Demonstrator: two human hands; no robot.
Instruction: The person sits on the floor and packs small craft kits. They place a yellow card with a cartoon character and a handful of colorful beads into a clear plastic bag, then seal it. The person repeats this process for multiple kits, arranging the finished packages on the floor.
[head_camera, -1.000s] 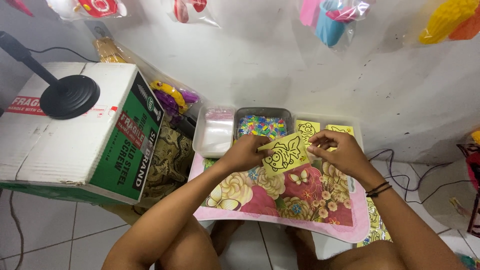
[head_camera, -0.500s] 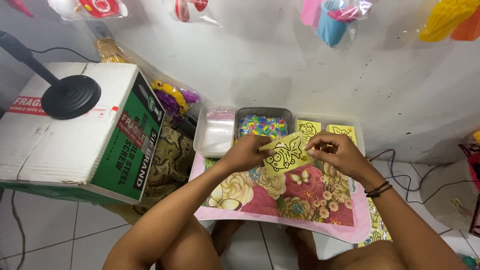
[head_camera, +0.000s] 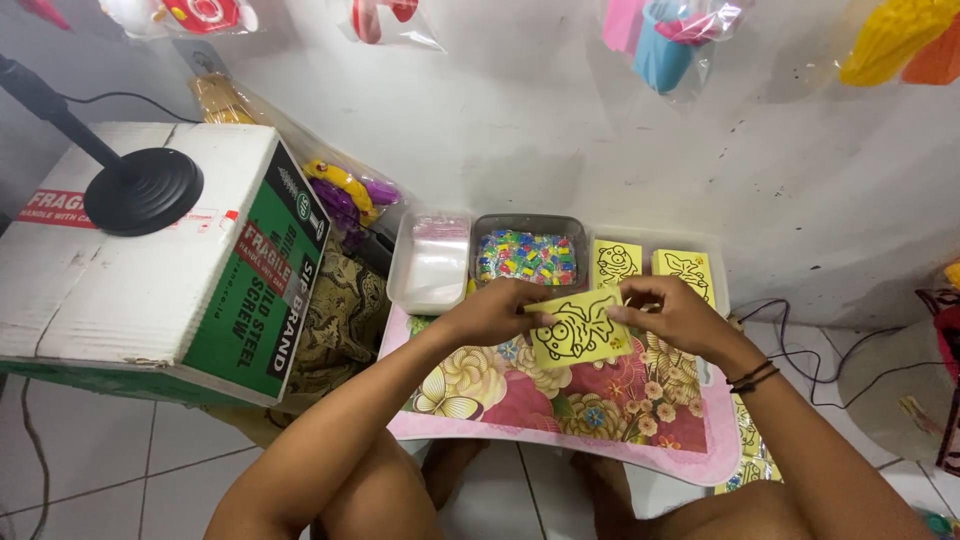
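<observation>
I hold a yellow card (head_camera: 582, 331) with a black line drawing of a fish above a small floral-topped table (head_camera: 560, 410). My left hand (head_camera: 492, 312) grips the card's left edge. My right hand (head_camera: 672, 316) pinches its upper right corner. Behind the card stand a grey tray of small colourful pieces (head_camera: 527, 256), a clear container with plastic bags (head_camera: 433, 262), and two stacks of yellow drawing cards (head_camera: 617, 263) (head_camera: 684, 270).
A large cardboard box (head_camera: 150, 260) with a black round stand base (head_camera: 143, 190) on top sits to the left. Bagged toys (head_camera: 345, 190) lean by the wall. Cables (head_camera: 800, 350) lie on the tiled floor to the right.
The card has turned slightly in my hands and now sits a bit lower, and my right fingers have shifted along its top edge.
</observation>
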